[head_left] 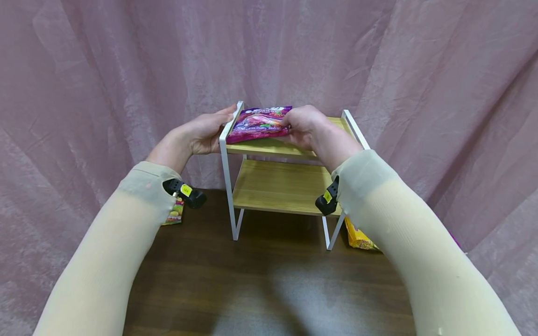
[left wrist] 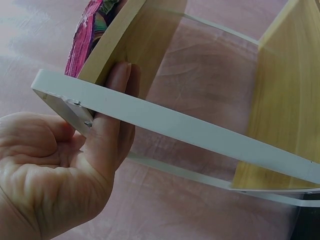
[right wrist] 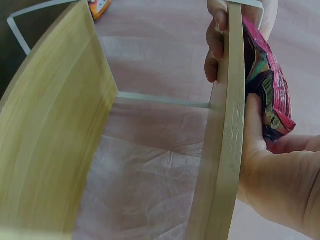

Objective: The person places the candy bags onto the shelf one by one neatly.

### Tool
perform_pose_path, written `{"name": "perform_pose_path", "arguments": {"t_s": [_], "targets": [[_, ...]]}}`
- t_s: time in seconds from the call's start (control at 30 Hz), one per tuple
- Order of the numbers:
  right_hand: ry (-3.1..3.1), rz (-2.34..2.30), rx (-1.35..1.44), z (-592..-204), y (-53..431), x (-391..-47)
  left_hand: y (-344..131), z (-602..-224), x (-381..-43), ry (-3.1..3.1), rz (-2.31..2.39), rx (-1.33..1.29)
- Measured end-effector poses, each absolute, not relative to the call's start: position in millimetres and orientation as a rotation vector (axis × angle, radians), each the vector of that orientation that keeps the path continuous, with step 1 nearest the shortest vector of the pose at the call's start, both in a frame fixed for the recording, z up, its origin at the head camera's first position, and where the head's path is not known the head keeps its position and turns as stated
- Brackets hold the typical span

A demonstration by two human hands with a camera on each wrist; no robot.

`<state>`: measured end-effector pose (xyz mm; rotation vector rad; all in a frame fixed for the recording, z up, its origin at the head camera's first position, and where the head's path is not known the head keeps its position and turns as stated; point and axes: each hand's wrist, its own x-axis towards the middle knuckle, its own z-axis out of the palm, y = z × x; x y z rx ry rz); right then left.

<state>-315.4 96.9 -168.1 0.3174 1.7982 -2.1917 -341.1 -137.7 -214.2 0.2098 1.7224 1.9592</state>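
Observation:
A purple and pink candy bag (head_left: 260, 123) lies on the left part of the top board (head_left: 269, 147) of a small two-tier shelf with a white metal frame. My right hand (head_left: 308, 128) grips the bag's right end, thumb on top; the right wrist view shows fingers (right wrist: 254, 122) between bag and board. My left hand (head_left: 208, 133) holds the shelf's upper left corner. In the left wrist view its fingers (left wrist: 102, 135) pass around the white frame (left wrist: 165, 117) and reach under the top board. The bag's edge (left wrist: 80, 45) shows beyond the board there.
The lower board (head_left: 281, 186) sits beneath the top one. A yellow packet (head_left: 358, 235) lies on the dark wooden floor (head_left: 269, 284) by the shelf's right leg. Another colourful packet (head_left: 175, 212) is at the left, partly behind my forearm. A pink curtain (head_left: 269, 51) hangs behind.

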Motion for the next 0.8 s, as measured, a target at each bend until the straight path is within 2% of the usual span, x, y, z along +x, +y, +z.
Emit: {"name": "perform_pose_path", "arguments": {"t_s": [0.2, 0.43, 0.8], "targets": [[1.94, -2.093, 0.311, -167.9, 100.6, -319.1, -138.2, -215.4, -341.7, 1.718, 1.959, 0.207], [2.059, -2.021, 0.318, -158.5, 102.5, -307.5, -138.8, -215.7, -341.8, 1.72, 1.959, 0.197], [1.914, -2.054, 0.177, -146.1, 113.6, -300.1, -140.1, -216.7, -341.3, 1.738, 1.957, 0.193]]}}
